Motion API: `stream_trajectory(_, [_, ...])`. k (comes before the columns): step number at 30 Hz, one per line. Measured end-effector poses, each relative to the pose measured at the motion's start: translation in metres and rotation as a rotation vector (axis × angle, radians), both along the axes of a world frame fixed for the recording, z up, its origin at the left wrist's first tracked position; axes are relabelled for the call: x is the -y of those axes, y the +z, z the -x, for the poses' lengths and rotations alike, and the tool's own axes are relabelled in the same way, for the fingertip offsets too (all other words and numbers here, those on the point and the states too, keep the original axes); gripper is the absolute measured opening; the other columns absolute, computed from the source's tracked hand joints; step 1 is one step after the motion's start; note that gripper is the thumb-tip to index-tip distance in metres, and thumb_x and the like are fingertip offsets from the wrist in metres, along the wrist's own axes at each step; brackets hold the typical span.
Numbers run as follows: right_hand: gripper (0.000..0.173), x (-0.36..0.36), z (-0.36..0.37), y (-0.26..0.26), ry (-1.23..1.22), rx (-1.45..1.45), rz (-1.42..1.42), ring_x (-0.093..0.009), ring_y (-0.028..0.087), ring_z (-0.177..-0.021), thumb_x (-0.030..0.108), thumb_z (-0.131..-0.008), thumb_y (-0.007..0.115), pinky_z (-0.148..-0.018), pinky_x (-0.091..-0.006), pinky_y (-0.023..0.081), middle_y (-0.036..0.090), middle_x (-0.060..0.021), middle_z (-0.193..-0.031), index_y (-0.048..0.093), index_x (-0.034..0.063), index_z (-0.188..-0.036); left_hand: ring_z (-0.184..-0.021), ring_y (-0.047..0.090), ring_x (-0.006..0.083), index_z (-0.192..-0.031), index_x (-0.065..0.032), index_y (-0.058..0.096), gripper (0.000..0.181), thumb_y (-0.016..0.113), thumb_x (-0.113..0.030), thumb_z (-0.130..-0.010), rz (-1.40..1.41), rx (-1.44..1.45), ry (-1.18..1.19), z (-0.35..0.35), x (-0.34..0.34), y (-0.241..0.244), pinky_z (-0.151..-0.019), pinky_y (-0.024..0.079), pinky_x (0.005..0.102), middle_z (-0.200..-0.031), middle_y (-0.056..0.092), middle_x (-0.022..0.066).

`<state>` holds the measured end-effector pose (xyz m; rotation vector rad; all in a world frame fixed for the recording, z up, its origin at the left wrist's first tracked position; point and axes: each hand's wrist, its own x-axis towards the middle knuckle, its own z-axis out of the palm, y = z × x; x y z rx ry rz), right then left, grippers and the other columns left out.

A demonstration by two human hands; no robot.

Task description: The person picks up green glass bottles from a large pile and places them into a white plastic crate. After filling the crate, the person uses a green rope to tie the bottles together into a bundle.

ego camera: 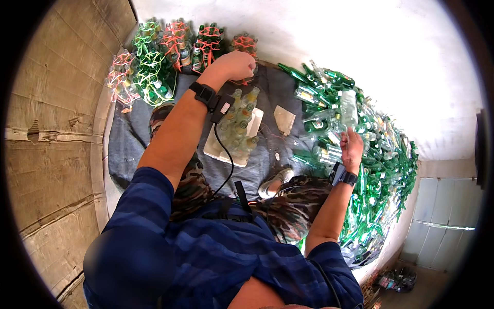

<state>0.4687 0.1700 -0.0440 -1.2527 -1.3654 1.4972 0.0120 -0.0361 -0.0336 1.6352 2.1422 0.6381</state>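
Note:
My left hand point(243, 65), fingers curled, is over the near side of a bundle of bottles point(245, 43) tied with red-orange twine; whether it grips anything is hidden. My right hand point(352, 147) is at the neck of a clear glass bottle point(348, 106), which lies on the heap of loose bottles with its base away from me. Between my legs several clear glass bottles point(240, 125) stand close together in a white foam tray point(255, 123).
Twine-tied bundles of green bottles point(150, 73) and clear bottles point(122, 75) stand at the upper left by cardboard point(50, 162). A large heap of mostly green bottles point(374, 170) fills the right. A broken foam piece point(285, 119) lies on the dark ground sheet point(270, 85).

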Motion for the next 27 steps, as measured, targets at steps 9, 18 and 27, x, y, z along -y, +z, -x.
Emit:
stream_trajectory(9, [0.038,-0.004,0.087,-0.049,0.558,0.925,-0.537,-0.035,0.071,-0.079,0.03,-0.079,0.077,-0.071,-0.0415,0.054,0.072,-0.0206,-0.084,0.069,-0.0019,-0.098,-0.099,0.068,0.0309,-0.115,-0.0092,0.07,0.034,0.069,-0.026,-0.085,0.065,-0.028,0.016,0.003,0.0,-0.003,-0.087,0.053,0.0413,-0.104,0.072,0.0132])
stream_trajectory(18, [0.029,0.068,0.143,-0.051,0.837,0.983,-0.606,-0.044,0.068,-0.088,0.021,-0.074,0.077,-0.078,-0.0492,0.055,0.069,-0.0255,-0.086,0.068,-0.0015,-0.089,-0.098,0.068,0.0308,-0.114,-0.0101,0.07,0.032,0.07,-0.026,-0.086,0.094,-0.102,-0.02,-0.006,-0.009,-0.007,-0.087,0.053,0.0404,-0.104,0.072,0.0123])
stream_trajectory(27, [0.023,0.096,0.162,-0.088,0.943,0.962,-0.679,-0.045,0.067,-0.09,0.014,-0.079,0.071,-0.08,-0.0522,0.054,0.069,-0.0269,-0.088,0.064,-0.0028,-0.092,-0.098,0.068,0.031,-0.115,-0.0091,0.07,0.033,0.069,-0.027,-0.086,0.116,-0.083,-0.05,-0.008,-0.015,-0.012,-0.087,0.053,0.0407,-0.104,0.072,0.0127])
